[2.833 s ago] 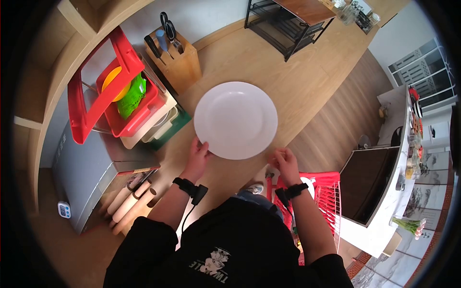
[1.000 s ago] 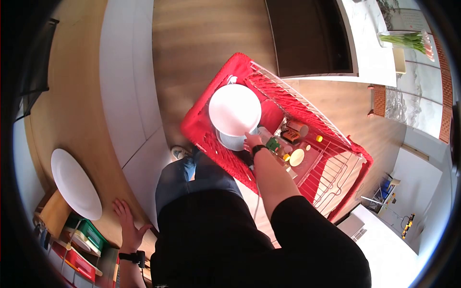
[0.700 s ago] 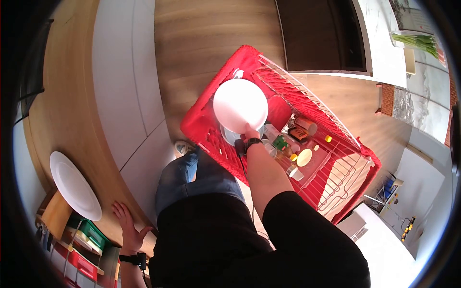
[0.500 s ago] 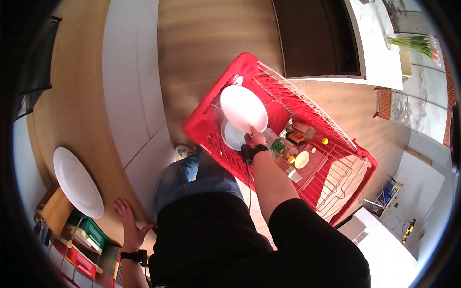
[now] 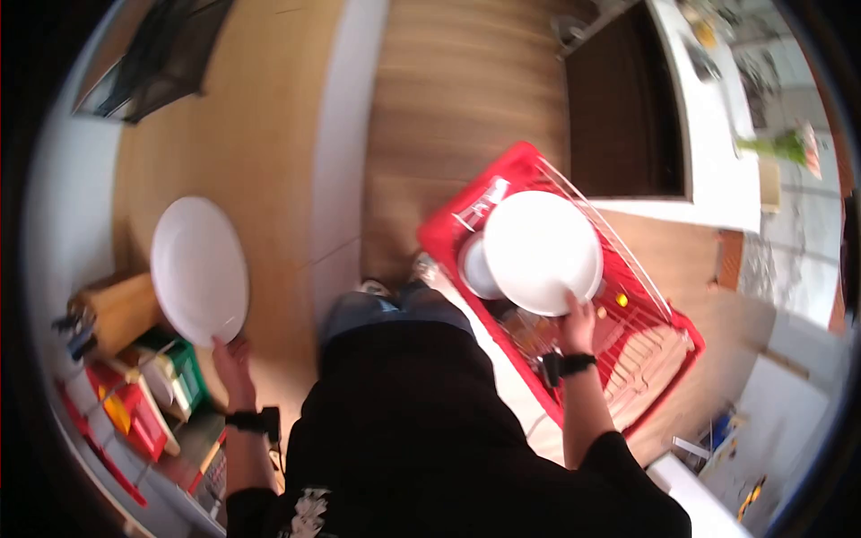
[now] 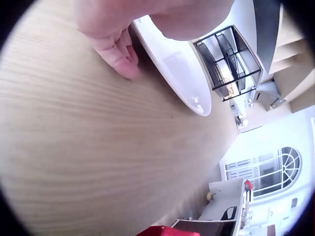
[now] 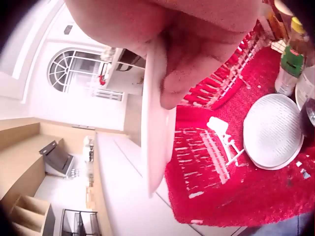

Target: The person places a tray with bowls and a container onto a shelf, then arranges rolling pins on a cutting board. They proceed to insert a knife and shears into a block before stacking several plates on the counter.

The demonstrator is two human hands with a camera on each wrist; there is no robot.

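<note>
On the wooden counter lies a large white plate, its near rim at my left hand. In the left wrist view, the thumb lies over this plate and the curled fingers are on the other side of its rim. My right hand pinches the rim of a second white plate above the red cart. The right wrist view shows that plate edge-on, between thumb and fingers. Below it in the cart, a ridged white round dish is partly covered in the head view.
The red cloth-lined cart has wire sides and holds bottles, one with a green label. A knife block and red and green bins stand beyond the counter plate. A black rack is at the counter's far end.
My left hand has gone from resting flat on the counter to the plate's rim. The right hand has lifted its plate up from the cart. The head view has turned.
</note>
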